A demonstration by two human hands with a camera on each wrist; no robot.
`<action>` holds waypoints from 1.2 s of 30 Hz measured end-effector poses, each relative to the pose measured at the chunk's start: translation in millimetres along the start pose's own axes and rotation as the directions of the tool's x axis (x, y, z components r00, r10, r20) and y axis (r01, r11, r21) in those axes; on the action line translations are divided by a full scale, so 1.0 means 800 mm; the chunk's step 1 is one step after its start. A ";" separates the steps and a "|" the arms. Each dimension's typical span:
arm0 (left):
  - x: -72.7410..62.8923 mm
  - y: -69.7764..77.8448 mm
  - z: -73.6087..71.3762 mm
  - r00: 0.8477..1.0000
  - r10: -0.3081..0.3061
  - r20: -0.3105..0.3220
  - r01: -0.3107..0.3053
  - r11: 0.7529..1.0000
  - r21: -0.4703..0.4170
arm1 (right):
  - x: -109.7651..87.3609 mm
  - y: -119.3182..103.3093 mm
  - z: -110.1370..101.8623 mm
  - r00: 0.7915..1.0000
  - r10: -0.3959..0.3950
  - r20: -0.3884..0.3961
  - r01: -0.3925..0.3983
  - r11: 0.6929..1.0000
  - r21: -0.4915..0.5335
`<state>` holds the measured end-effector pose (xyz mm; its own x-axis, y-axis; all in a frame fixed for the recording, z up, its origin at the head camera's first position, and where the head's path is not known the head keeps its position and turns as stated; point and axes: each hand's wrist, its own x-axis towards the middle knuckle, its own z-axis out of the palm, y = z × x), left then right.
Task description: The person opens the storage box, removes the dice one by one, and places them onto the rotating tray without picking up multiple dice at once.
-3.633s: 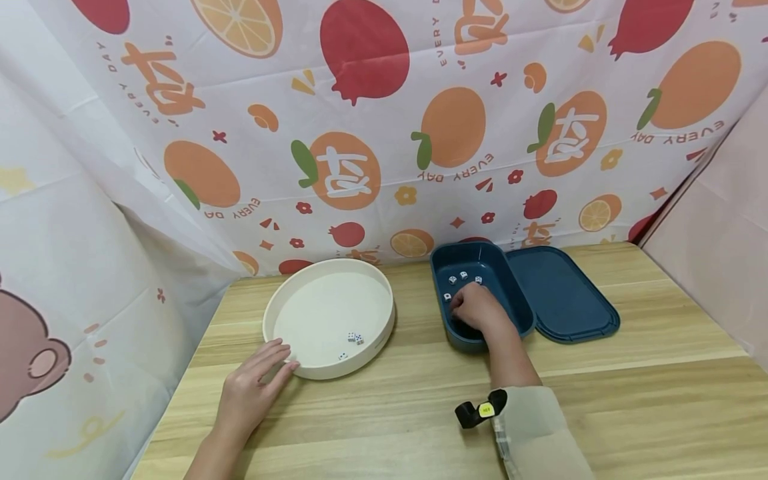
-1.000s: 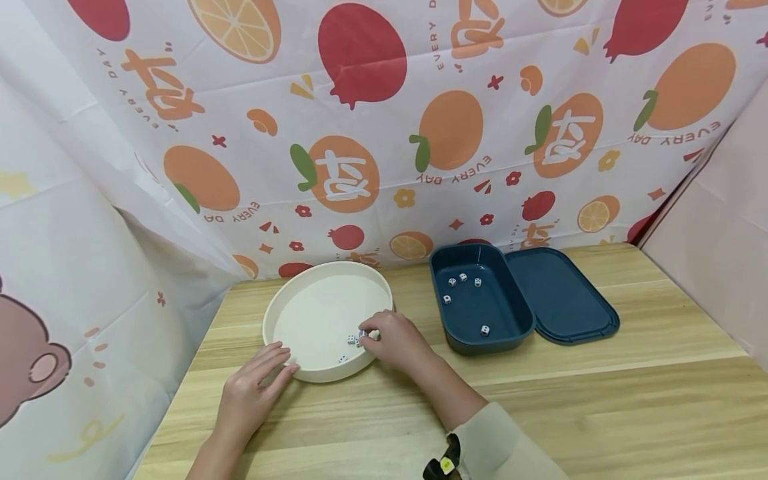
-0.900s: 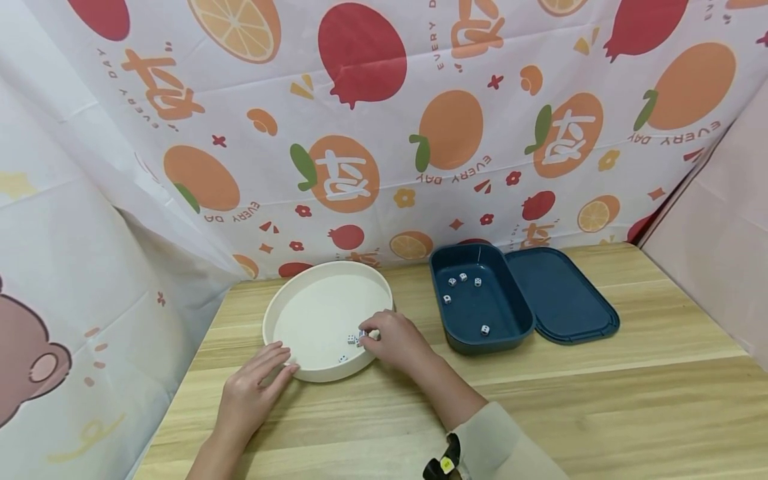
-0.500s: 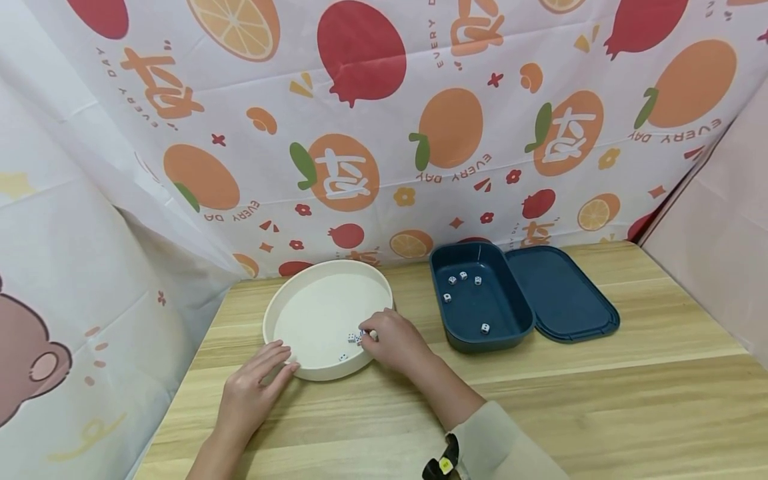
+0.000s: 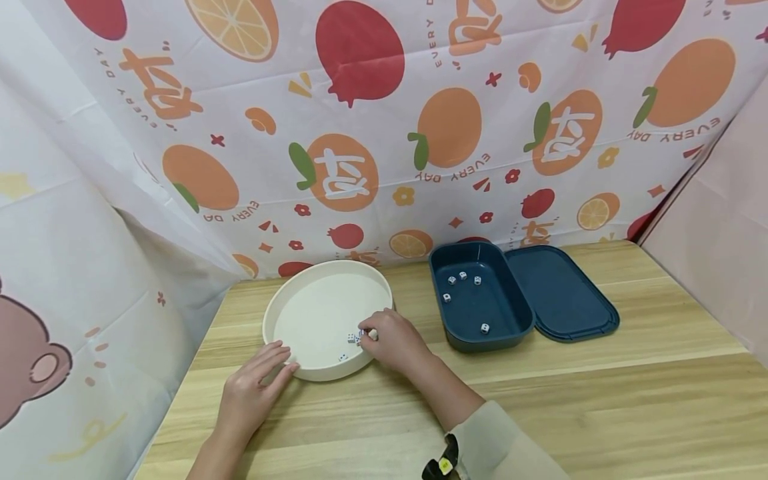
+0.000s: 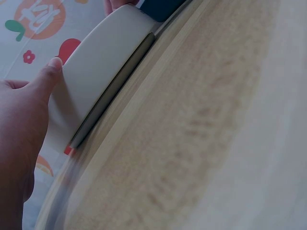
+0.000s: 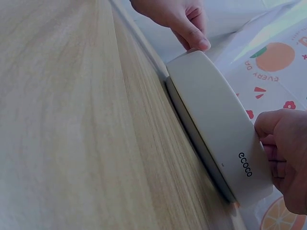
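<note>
A round cream tray (image 5: 330, 313) stands on the table's left side. The left hand (image 5: 252, 390) rests on its near-left rim, fingers loosely extended and the thumb touching the rim. In the left wrist view, the thumb (image 6: 52, 67) of that hand touches the tray's edge. Reaching over the near-right rim, the right hand (image 5: 393, 340) pinches a small white die (image 5: 363, 331) low inside the tray, largely covered by the fingertips. Close beside it lie white dice (image 5: 351, 338); another die (image 5: 343, 357) sits apart near the front wall. In the right wrist view, the dice are hidden behind the tray wall.
A dark blue rectangular box (image 5: 489, 307) holding several white dice (image 5: 453, 281) stands to the right of the tray. Its lid (image 5: 564, 293) lies flat beside it. A fruit-print cloth (image 5: 384, 160) hangs behind the wooden table (image 5: 570, 413).
The right hand has moved left from inside the blue box to the tray's near-right side. Over the last second it has held almost still there. The left hand has stayed on the rim.
</note>
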<state>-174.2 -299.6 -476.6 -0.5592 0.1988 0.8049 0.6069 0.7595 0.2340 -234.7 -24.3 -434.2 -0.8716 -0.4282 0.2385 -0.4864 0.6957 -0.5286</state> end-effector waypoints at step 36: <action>0.001 0.003 -0.003 0.999 -0.024 0.035 0.024 1.000 0.000 | 0.001 -0.001 -0.004 0.996 0.066 0.054 -0.068 0.997 0.039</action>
<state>-172.2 -299.3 -473.9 -0.5935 0.2020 0.7791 0.5930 0.7642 0.2535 -234.9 -23.3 -431.1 -0.8975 -0.4114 0.1589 -0.4228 0.7002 -0.5753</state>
